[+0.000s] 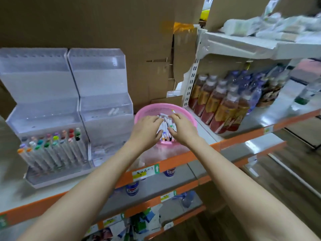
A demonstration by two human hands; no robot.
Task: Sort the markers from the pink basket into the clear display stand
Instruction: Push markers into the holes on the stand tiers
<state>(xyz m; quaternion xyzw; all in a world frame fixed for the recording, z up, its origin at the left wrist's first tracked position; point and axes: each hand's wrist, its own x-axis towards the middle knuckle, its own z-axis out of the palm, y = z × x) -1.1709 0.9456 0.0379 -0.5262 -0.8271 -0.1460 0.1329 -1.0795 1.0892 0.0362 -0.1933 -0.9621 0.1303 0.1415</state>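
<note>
A pink basket (152,108) sits on the shelf at centre, holding several white markers (165,122) with coloured caps. Both my hands are inside it. My left hand (147,131) and my right hand (182,129) curl round the bundle of markers from either side. To the left stand two clear stepped display stands. The left stand (34,94) has several markers (52,148) upright in its front rows, caps up. The right stand (102,94) holds one or two white markers (113,111) lying on its middle step.
Brown cardboard boxes (104,23) rise behind the stands. Bottled drinks (222,105) fill the shelf to the right of the basket. The orange shelf edge (173,160) runs in front; lower shelves hold more bottles and packets. Wooden floor at far right.
</note>
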